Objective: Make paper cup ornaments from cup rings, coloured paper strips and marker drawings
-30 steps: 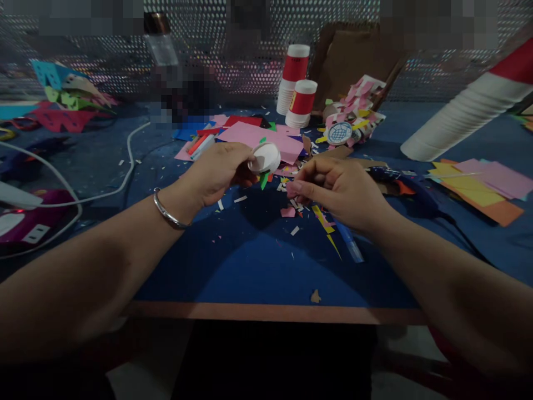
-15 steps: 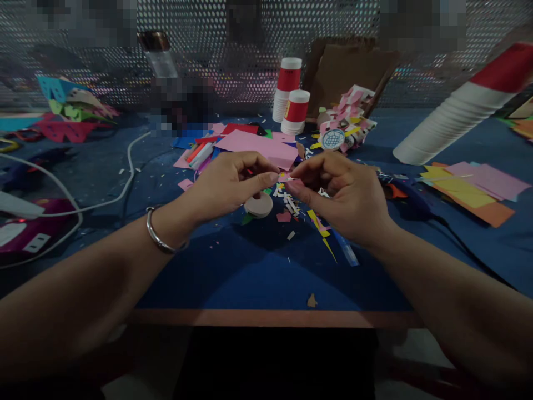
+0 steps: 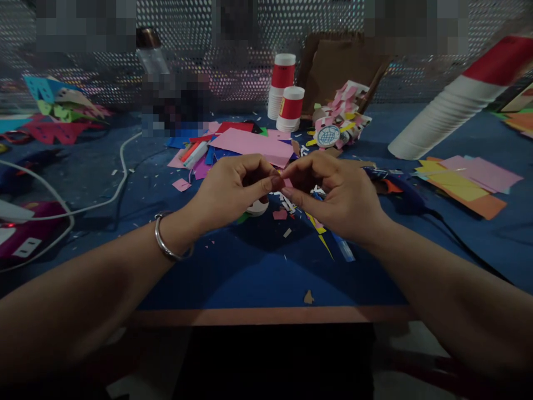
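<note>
My left hand (image 3: 236, 189) and my right hand (image 3: 333, 194) meet fingertip to fingertip above the middle of the table. Both are closed in a pinch around a small piece of pink paper (image 3: 287, 182), mostly hidden by the fingers. Under my left hand lies a round whitish roll (image 3: 258, 208), partly covered. White and pink paper scraps (image 3: 280, 214) are scattered below the fingertips. A larger pink paper sheet (image 3: 252, 145) lies just beyond, on top of other coloured papers.
Stacked paper cups (image 3: 290, 108) and a paper-covered model (image 3: 343, 119) stand at the back. A tall cup stack (image 3: 449, 111) leans at the right, near coloured sheets (image 3: 470, 183) and a dark corded tool (image 3: 406, 200). A white cable (image 3: 122, 166) and purple power strip (image 3: 37, 230) occupy the left.
My fingertips have drawn closer together, and the small pink paper between them shows less. My left hand now covers more of the round roll. The view has shifted slightly.
</note>
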Motion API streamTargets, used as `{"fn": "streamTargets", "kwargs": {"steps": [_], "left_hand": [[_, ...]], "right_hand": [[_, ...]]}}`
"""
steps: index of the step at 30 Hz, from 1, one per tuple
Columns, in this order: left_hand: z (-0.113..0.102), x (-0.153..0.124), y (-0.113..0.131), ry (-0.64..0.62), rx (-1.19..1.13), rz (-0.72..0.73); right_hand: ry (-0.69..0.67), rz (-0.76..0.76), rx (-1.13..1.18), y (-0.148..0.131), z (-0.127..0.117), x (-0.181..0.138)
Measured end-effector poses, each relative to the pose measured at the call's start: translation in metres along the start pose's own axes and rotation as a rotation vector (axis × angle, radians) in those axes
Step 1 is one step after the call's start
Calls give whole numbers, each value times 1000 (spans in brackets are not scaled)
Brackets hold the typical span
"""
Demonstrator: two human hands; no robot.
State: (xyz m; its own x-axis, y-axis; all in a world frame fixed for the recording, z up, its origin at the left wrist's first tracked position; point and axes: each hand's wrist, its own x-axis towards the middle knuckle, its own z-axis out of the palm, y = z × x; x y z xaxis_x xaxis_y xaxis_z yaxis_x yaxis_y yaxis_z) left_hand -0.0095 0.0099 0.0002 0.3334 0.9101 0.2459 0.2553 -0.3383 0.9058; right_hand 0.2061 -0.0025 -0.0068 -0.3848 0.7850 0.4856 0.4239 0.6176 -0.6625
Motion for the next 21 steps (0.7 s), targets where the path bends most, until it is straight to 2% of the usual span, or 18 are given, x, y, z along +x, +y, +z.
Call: {"fn": "streamTargets", "kwargs": {"steps": [5,15,21], "left_hand": [[2,-3,7,71,124,44],[2,-1,5,0,-67,-50],[3,-2,4,-12,-146,-93]], "right_hand": [[9,21,-41,3,-4,3],[-12,-51,-94,10,-6,5],[-11,-61,-20,10,-4,5]]}}
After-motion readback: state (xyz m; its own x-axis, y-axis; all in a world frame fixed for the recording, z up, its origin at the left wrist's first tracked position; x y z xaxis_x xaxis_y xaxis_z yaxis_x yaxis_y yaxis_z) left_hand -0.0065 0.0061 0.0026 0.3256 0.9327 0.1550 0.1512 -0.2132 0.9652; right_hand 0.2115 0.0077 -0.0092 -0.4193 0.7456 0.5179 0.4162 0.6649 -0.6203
